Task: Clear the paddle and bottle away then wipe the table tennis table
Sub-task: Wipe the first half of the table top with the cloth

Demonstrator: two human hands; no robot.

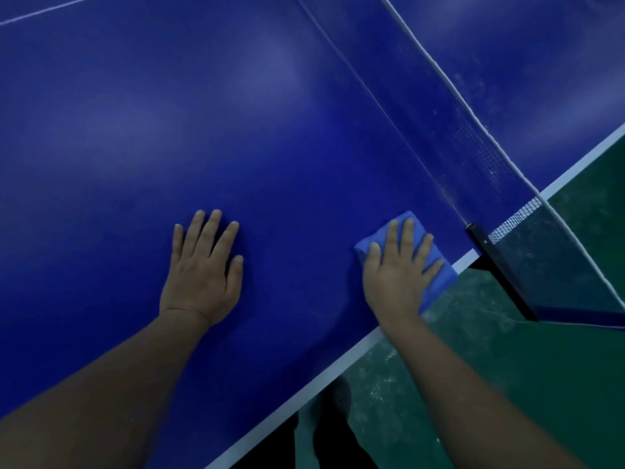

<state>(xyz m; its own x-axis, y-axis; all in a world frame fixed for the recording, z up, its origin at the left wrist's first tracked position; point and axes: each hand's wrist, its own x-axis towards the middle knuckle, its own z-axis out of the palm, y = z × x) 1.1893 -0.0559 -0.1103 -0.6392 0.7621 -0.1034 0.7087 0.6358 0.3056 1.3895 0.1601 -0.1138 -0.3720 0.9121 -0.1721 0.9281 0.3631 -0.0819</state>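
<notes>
Two bare hands are lying on the table tennis table (142, 137), and we are seeing them from above. Our left hand (202, 275) is resting palm down on the smooth blue top, its fingers straight and slightly spread, holding nothing. Our right hand (399, 275) is pressing flat on a folded blue cloth (436, 262), fingers straight and fanned apart over it rather than curled around it. That cloth is looking soft and thick, roughly rectangular, a lighter blue than the surface beneath; it is showing beyond the fingertips and beside the little finger, where its corner is reaching the white edge stripe (338, 370) of the table. Faint glossy patches of reflected light are lying on the top well ahead of the left fingertips, and a thin white line (47, 10) is crossing the far corner.

Just past the right fingertips, the net (473, 154) is running away across the table, a dark fine mesh with a white band along its top. Its black post (497, 269) is clamping the table edge just beside the cloth, on the little-finger side. Below the edge, a scuffed green floor (541, 384) is showing, with dark shapes under the table that we cannot make out. We cannot see a paddle or bottle.
</notes>
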